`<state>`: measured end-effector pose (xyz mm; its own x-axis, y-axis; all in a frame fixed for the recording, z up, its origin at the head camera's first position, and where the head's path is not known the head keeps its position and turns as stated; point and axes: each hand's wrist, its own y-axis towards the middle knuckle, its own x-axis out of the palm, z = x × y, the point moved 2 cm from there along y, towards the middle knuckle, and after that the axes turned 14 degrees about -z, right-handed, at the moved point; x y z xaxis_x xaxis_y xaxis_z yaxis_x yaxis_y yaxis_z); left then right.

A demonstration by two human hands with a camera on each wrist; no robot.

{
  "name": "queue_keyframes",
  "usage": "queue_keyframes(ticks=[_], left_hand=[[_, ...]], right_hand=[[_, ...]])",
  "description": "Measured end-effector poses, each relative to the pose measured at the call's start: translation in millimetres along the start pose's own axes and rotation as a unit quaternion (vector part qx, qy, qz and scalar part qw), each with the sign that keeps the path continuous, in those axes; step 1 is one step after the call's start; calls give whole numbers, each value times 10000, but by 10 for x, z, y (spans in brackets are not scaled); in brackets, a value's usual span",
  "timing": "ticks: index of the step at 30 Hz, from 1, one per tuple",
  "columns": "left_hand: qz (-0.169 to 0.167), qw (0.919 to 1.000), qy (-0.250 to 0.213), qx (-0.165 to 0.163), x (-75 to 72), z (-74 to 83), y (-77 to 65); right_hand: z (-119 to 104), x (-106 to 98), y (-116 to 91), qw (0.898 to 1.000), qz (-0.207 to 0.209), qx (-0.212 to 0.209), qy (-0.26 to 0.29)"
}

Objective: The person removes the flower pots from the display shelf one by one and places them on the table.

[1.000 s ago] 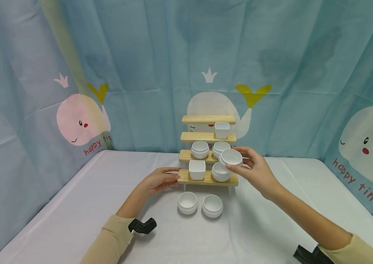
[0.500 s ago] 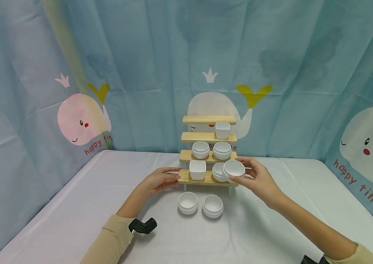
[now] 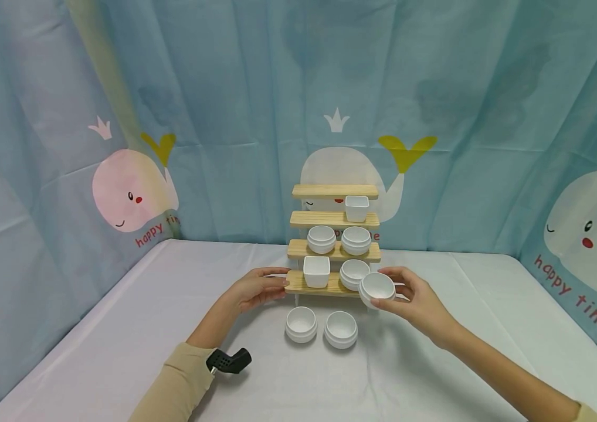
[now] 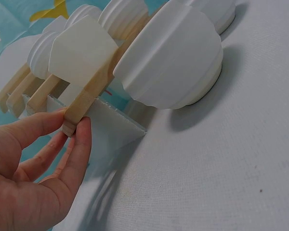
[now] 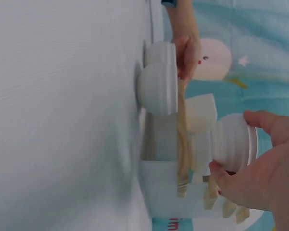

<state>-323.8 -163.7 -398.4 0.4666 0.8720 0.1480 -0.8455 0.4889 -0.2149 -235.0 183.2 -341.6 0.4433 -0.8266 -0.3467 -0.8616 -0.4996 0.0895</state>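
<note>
A stepped stand with wooden shelves rises near the back of the table. My left hand pinches the left end of its lowest shelf between thumb and fingers. In my right hand is a round white bowl, gripped by its sides in front of the lowest shelf's right end. Behind it on that shelf sit another round bowl and a square white bowl. The right wrist view shows the held bowl between thumb and fingers.
Two round white bowls, one left and one right, stand on the white tablecloth before the stand. Higher up are two more round bowls and a square bowl. A blue curtain hangs behind.
My right hand has brought its bowl down and slightly right, from before the second shelf to the lowest shelf's right end. The left hand keeps its grip on the shelf.
</note>
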Motion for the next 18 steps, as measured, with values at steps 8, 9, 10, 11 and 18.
queue_keyframes(ticks=[8,9,10,11,18], left_hand=[[-9,10000,-50,18,-3,-3,10],[-21,10000,-54,30,-3,-3,10],[-25,10000,-63,39,-3,-4,10],[-30,10000,-69,46,-3,-4,10],[-65,9999,-80,59,-6,-8,13]], right_hand=[[127,12,-44,9999,-71,117,71],[140,16,-46,9999,-94,96,67],[151,19,-50,9999,-105,106,79],[163,20,-54,9998,-115,122,86],[237,31,-74,9993,-217,292,131]])
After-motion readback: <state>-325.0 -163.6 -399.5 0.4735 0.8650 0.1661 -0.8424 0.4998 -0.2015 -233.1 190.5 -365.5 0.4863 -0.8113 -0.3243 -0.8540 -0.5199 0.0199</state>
